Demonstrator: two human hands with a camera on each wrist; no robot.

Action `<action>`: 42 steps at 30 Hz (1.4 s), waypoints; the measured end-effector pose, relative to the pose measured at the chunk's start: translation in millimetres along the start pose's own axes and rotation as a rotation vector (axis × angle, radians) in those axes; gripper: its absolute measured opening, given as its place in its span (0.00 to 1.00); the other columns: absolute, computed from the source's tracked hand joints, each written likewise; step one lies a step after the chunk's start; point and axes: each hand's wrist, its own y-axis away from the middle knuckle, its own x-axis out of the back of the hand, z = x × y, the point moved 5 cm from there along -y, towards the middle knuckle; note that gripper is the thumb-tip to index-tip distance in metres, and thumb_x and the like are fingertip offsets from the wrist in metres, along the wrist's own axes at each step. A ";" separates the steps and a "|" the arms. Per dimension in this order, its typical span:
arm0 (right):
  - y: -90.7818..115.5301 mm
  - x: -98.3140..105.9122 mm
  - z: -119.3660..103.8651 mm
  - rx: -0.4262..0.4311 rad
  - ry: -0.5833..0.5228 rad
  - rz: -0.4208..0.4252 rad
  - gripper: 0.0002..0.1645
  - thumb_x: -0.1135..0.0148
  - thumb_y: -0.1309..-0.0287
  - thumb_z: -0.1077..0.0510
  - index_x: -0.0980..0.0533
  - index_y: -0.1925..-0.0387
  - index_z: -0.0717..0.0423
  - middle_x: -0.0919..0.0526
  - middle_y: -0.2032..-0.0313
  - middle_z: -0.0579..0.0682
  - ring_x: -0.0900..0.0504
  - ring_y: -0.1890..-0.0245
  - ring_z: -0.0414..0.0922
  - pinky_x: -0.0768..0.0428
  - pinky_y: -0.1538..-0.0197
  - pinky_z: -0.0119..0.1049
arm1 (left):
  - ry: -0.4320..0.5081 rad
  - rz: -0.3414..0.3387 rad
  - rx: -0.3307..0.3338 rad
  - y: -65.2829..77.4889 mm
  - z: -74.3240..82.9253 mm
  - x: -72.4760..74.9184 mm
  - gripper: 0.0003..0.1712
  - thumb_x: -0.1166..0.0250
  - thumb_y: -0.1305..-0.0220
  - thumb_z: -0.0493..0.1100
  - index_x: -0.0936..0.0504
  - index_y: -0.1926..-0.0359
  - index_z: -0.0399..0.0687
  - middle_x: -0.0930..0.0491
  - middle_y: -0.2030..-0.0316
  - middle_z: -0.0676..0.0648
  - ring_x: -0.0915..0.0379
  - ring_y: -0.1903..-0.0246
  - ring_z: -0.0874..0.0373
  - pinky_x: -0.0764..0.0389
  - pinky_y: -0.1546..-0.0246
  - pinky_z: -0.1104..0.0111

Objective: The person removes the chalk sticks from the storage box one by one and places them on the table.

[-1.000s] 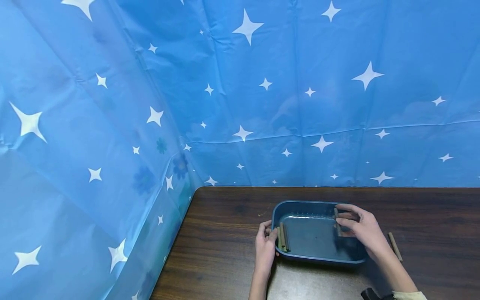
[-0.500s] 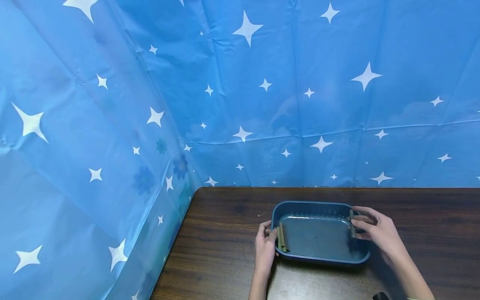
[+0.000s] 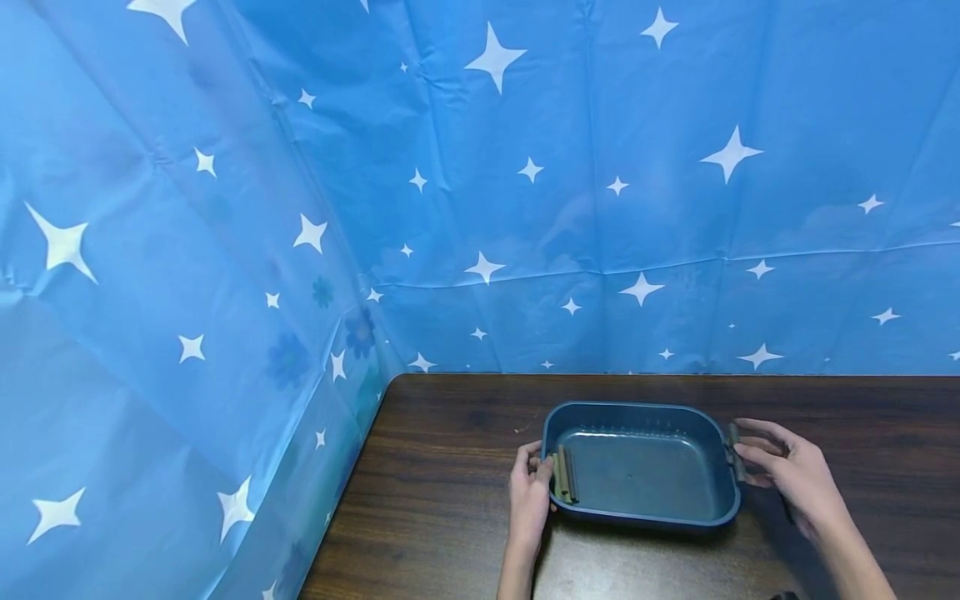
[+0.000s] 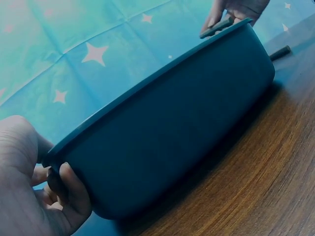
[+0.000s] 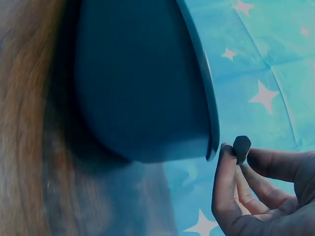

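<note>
A blue rectangular basin (image 3: 637, 522) with rounded corners sits on the table. My left hand (image 3: 529, 493) grips its left rim, thumb on top and fingers curled below, as the left wrist view shows. Inside, against the left wall, lie several short olive-brown sticks (image 3: 564, 475) side by side. My right hand (image 3: 795, 471) is just outside the right rim, pinching another short stick (image 5: 241, 148) between thumb and fingers. From the right wrist, that stick shows its angular end, level with the basin's rim. The rest of the basin's floor is bare.
One more stick (image 4: 281, 53) lies on the table past the basin's right end, mostly behind my right hand in the head view. The dark wood-grain table (image 3: 442, 467) meets a blue star-print sheet (image 3: 570, 208) at its back and left edges.
My right hand has carried its stick rightward, from over the basin's interior to just outside the right rim. The left hand and the basin have stayed put.
</note>
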 end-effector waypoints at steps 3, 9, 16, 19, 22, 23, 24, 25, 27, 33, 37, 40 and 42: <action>0.5 6.8 4.6 -0.012 0.032 0.007 0.36 0.41 0.24 0.55 0.39 0.27 0.72 0.15 0.50 0.51 0.16 0.62 0.31 0.13 0.58 0.41 | 0.001 0.001 -0.001 0.2 0.6 0.1 0.19 0.42 0.28 0.35 0.25 0.40 0.33 0.24 0.65 0.44 0.32 0.75 0.57 0.31 0.84 0.74; 2.2 21.6 9.7 -0.027 0.082 0.022 0.36 0.43 0.23 0.53 0.39 0.27 0.72 0.14 0.52 0.48 0.17 0.63 0.29 0.13 0.58 0.40 | 0.000 0.002 -0.003 -0.5 0.5 0.3 0.19 0.42 0.28 0.35 0.25 0.40 0.33 0.24 0.65 0.45 0.32 0.76 0.57 0.32 0.84 0.74; 4.3 38.0 19.8 -0.045 0.157 0.051 0.35 0.45 0.23 0.53 0.39 0.27 0.73 0.14 0.51 0.54 0.19 0.65 0.30 0.14 0.61 0.40 | -0.004 0.005 0.003 0.5 0.1 -0.2 0.18 0.42 0.28 0.35 0.25 0.40 0.33 0.25 0.65 0.45 0.32 0.75 0.57 0.32 0.84 0.74; 3.8 44.4 25.7 -0.066 0.189 0.062 0.35 0.45 0.22 0.52 0.39 0.28 0.74 0.15 0.49 0.61 0.19 0.66 0.31 0.15 0.63 0.39 | -0.008 0.005 0.005 0.7 -0.1 -0.5 0.18 0.42 0.28 0.35 0.25 0.40 0.33 0.25 0.66 0.46 0.32 0.75 0.57 0.32 0.84 0.74; 3.8 49.7 31.8 -0.087 0.233 0.077 0.34 0.45 0.23 0.53 0.38 0.29 0.75 0.16 0.49 0.66 0.20 0.67 0.32 0.15 0.64 0.38 | -0.008 0.007 0.004 0.8 0.7 -0.6 0.18 0.42 0.28 0.35 0.25 0.40 0.33 0.25 0.66 0.46 0.32 0.76 0.57 0.32 0.84 0.74; 3.8 51.3 33.6 -0.089 0.255 0.082 0.34 0.45 0.23 0.54 0.37 0.29 0.75 0.16 0.49 0.68 0.20 0.67 0.32 0.15 0.64 0.38 | -0.008 0.008 0.003 0.8 0.9 -0.6 0.18 0.42 0.28 0.35 0.24 0.40 0.33 0.25 0.66 0.47 0.33 0.76 0.57 0.32 0.84 0.74; 3.7 52.9 35.1 -0.090 0.284 0.089 0.33 0.44 0.24 0.54 0.36 0.30 0.75 0.16 0.50 0.68 0.20 0.68 0.33 0.16 0.65 0.38 | -0.009 0.010 0.001 0.7 1.0 -0.7 0.18 0.42 0.28 0.35 0.24 0.40 0.33 0.25 0.66 0.47 0.33 0.76 0.57 0.32 0.84 0.75; 3.6 54.4 36.8 -0.088 0.310 0.091 0.33 0.43 0.24 0.53 0.35 0.31 0.75 0.16 0.51 0.69 0.20 0.68 0.34 0.16 0.65 0.38 | -0.008 0.011 -0.001 0.5 1.2 -0.7 0.18 0.42 0.28 0.35 0.24 0.40 0.33 0.25 0.67 0.47 0.33 0.76 0.58 0.32 0.84 0.75; 3.0 56.8 39.8 -0.091 0.351 0.098 0.32 0.42 0.25 0.53 0.33 0.33 0.76 0.16 0.52 0.69 0.20 0.68 0.36 0.17 0.66 0.39 | -0.010 0.016 -0.007 0.1 1.6 -0.9 0.18 0.42 0.28 0.34 0.24 0.41 0.33 0.25 0.67 0.47 0.33 0.76 0.58 0.32 0.84 0.75; 3.6 58.3 50.7 -0.126 0.384 0.088 0.33 0.40 0.27 0.54 0.33 0.34 0.76 0.16 0.54 0.70 0.18 0.69 0.42 0.17 0.65 0.43 | -0.014 0.016 -0.016 0.0 0.2 -0.4 0.18 0.42 0.28 0.35 0.24 0.41 0.33 0.25 0.67 0.47 0.33 0.76 0.58 0.32 0.85 0.74; 7.5 55.9 53.2 -0.101 0.442 0.070 0.32 0.41 0.26 0.55 0.34 0.33 0.76 0.19 0.53 0.72 0.21 0.70 0.45 0.23 0.63 0.47 | -0.012 0.015 -0.009 0.7 -0.1 0.1 0.18 0.41 0.29 0.35 0.24 0.41 0.33 0.26 0.68 0.48 0.33 0.76 0.58 0.32 0.85 0.75; 10.5 53.6 50.5 -0.036 0.515 0.073 0.29 0.43 0.26 0.58 0.33 0.35 0.77 0.20 0.53 0.73 0.24 0.70 0.47 0.28 0.62 0.48 | -0.013 0.014 -0.009 0.9 0.2 0.8 0.18 0.41 0.28 0.35 0.24 0.41 0.33 0.26 0.67 0.48 0.33 0.76 0.57 0.32 0.84 0.74; 11.3 52.4 48.8 0.007 0.554 0.086 0.27 0.42 0.27 0.59 0.32 0.37 0.77 0.20 0.55 0.73 0.23 0.70 0.50 0.27 0.61 0.50 | -0.015 0.014 -0.012 1.0 0.5 1.2 0.18 0.42 0.28 0.35 0.24 0.41 0.33 0.27 0.67 0.48 0.33 0.76 0.57 0.32 0.84 0.74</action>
